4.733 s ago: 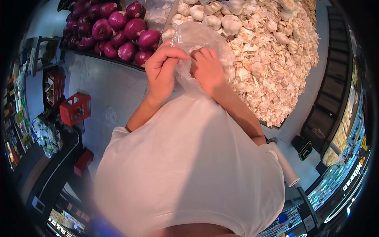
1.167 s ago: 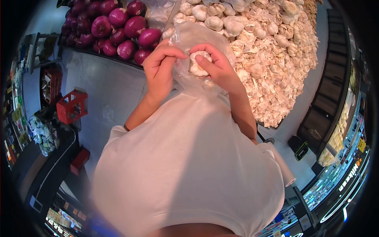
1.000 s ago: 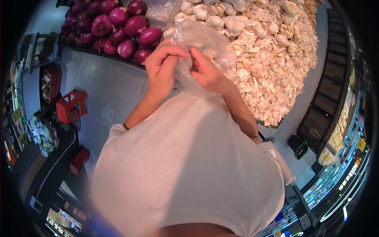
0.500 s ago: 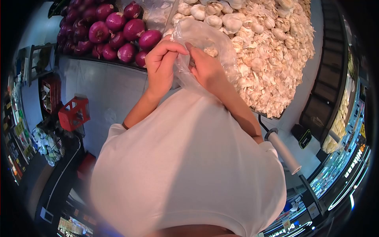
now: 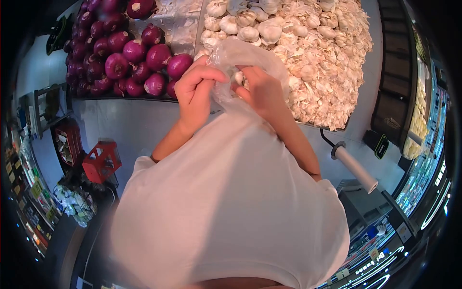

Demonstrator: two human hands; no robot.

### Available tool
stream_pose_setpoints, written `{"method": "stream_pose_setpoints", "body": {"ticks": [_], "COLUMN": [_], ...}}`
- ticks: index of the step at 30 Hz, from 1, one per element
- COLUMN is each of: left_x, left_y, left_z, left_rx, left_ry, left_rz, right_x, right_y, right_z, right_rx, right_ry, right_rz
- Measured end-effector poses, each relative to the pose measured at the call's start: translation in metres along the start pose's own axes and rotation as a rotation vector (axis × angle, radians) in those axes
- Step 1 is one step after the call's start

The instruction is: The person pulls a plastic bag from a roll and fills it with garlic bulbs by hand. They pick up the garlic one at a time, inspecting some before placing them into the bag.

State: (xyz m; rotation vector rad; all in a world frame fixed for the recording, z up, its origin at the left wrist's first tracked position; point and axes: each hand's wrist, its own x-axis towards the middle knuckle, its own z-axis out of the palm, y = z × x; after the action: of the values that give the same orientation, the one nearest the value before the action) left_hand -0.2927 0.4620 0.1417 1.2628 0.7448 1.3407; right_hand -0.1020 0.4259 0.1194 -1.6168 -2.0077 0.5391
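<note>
A clear plastic bag (image 5: 243, 50) hangs between my two hands, its film crumpled and its mouth partly spread. My left hand (image 5: 195, 91) pinches the bag's left edge between thumb and bent fingers. On the other side, my right hand (image 5: 266, 91) has curled fingers at the bag's mouth, with film around the fingertips and thumb and index a little apart. A pale garlic piece (image 5: 239, 77) shows between these fingers; whether they touch it I cannot tell. Behind the bag lie whole garlic bulbs (image 5: 249, 33), and to the right is a heap of loose garlic (image 5: 320, 79).
Red onions (image 5: 118, 65) are piled left of the garlic, past a divider. A roll of plastic bags (image 5: 355, 168) sticks out below the stand at right. On the floor at left is a red crate (image 5: 102, 161). A dark shelf (image 5: 397, 72) runs along the right.
My right hand has moved right and slightly down, and its thumb and index have parted. The bag's mouth is wider. My left hand keeps its pinch; the stand has shifted in view.
</note>
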Motion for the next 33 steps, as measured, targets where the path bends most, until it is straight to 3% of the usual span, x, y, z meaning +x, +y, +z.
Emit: {"method": "stream_pose_setpoints", "body": {"ticks": [6, 11, 14, 17, 20, 23, 27, 33], "left_x": [0.02, 0.019, 0.014, 0.01, 0.012, 0.014, 0.015, 0.018], "left_y": [-0.015, -0.02, -0.021, -0.022, -0.02, -0.022, -0.023, -0.022], "left_z": [-0.006, -0.013, -0.013, -0.011, -0.002, -0.002, -0.005, -0.001], "left_rx": [0.05, 0.134, 0.202, 0.216, 0.139, 0.16, 0.195, 0.187], "left_ry": [-0.039, -0.029, -0.038, -0.003, 0.112, 0.146, 0.115, 0.101], "left_rz": [0.021, -0.003, -0.013, -0.031, -0.087, -0.12, -0.118, -0.132], "right_x": [0.004, 0.002, 0.005, -0.019, -0.03, -0.031, -0.028, -0.039], "right_y": [-0.004, 0.037, 0.075, 0.133, 0.147, 0.156, 0.159, 0.197], "right_z": [-0.003, -0.023, -0.042, -0.033, -0.027, -0.023, -0.032, -0.045], "right_rx": [0.073, 0.14, -0.336, -0.341, -0.301, -0.201, -0.583, -0.541], "right_ry": [0.049, 0.623, 0.724, 0.598, 0.399, 0.459, 0.824, 0.646], "right_rz": [0.2, 0.227, 0.348, 0.449, 0.527, 0.497, 0.503, 0.564]}}
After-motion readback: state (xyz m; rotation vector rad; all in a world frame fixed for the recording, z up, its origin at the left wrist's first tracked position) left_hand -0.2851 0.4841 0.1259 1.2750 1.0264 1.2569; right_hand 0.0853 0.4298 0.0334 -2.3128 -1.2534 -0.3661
